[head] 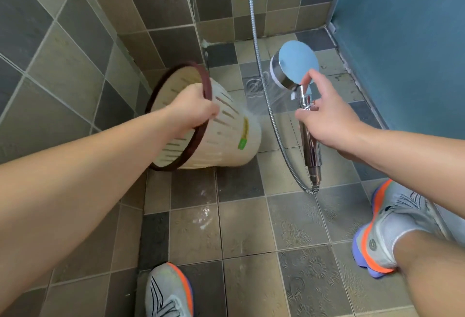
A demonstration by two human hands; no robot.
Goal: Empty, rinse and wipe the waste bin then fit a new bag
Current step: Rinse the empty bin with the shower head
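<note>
above the tiled floor [251,228] left hand [193,110] grips tilted bin [226,138] rim; right hand [329,115] holds shower head [297,65] beside it

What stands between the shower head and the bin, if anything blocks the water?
Nothing visible does. The right hand aims the shower head leftward, and the spray reaches the side of the waste bin, which the left hand grips by its rim.

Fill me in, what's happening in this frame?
A person is rinsing a waste bin in a tiled shower corner. The left hand grips its dark rim and holds it tipped on its side. The right hand holds a chrome shower head, spraying water onto the bin's base. The floor is wet; no bag is visible.
</note>
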